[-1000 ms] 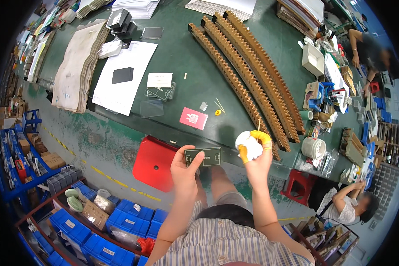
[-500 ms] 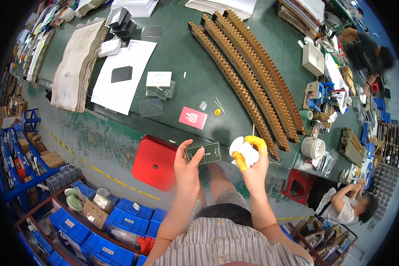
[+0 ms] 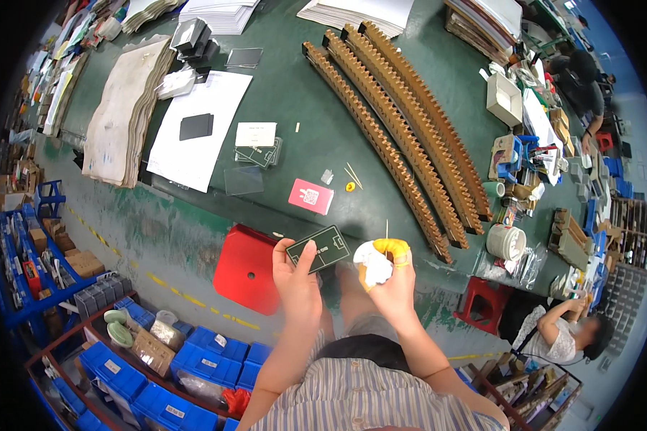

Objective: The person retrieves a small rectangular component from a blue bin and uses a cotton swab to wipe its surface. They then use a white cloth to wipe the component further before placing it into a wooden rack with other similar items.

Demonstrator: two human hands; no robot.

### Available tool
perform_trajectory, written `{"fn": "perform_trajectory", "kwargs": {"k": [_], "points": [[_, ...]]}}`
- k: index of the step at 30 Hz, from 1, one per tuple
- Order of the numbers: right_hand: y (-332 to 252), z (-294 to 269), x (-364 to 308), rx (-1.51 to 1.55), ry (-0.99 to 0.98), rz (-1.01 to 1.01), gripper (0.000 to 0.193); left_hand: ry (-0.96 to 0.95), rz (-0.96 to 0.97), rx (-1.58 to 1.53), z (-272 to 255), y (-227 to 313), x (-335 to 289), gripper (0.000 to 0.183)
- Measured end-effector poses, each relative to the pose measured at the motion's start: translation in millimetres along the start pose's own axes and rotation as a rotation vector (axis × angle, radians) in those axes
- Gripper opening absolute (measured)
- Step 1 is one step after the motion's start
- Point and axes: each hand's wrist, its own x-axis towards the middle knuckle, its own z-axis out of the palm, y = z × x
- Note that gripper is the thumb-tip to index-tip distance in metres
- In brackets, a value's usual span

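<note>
My left hand (image 3: 298, 289) grips a dark green card (image 3: 326, 251) with thin white line markings, thumb on top and fingers at its left edge. The card is tilted, its right end raised. Just to its right, my right hand (image 3: 401, 293) is closed around a bunched white cloth (image 3: 370, 264). Yellow finger covers (image 3: 397, 248) sit on some of its fingertips. A thin toothpick-like stick (image 3: 387, 228) points up from those fingers. Card and cloth are apart. On the table beyond lie a pink card pack (image 3: 310, 196), a small yellow piece (image 3: 350, 187) and two loose thin sticks (image 3: 354, 175).
Long brown notched racks (image 3: 388, 154) curve across the green table (image 3: 280, 86). Stacked cards (image 3: 257, 135) and a white sheet (image 3: 187, 158) lie left. A red stool (image 3: 244, 284) stands at the table's front edge. Blue bins (image 3: 208, 366) are behind me; two people work at the right.
My left hand has shifted slightly left, and the card's right end has tilted up. My right hand, still holding the cloth and stick, has moved left and slightly down.
</note>
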Motion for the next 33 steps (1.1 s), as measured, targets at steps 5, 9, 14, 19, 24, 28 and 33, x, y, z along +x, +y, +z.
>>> {"fn": "perform_trajectory", "kwargs": {"k": [5, 9, 14, 19, 24, 28, 33], "points": [[21, -7, -16, 0.515, 0.085, 0.261, 0.042, -0.032, -0.065, 0.025, 5, 0, -2, 0.028], [17, -32, -24, 1.128, 0.249, 0.456, 0.044, -0.090, -0.099, 0.108, 15, -9, -13, 0.026], [26, -73, -49, 1.453, 0.375, 0.548, 0.040, -0.222, -0.041, 0.409, 58, -24, -56, 0.024], [47, -122, -92, 1.478, 0.648, 0.473, 0.035, -0.571, 0.046, 0.598, 76, -70, -77, 0.022], [71, -166, -141, 1.576, 0.912, 0.492, 0.030, -0.771, -0.377, 0.521, 106, -115, -111, 0.017], [90, -208, -148, 1.817, 0.904, 0.507, 0.026, -0.626, -0.682, 0.486, 109, -160, -110, 0.025], [137, -263, -154, 1.995, 0.883, 0.481, 0.022, -0.666, -0.570, 0.679, 143, -218, -162, 0.026]]}}
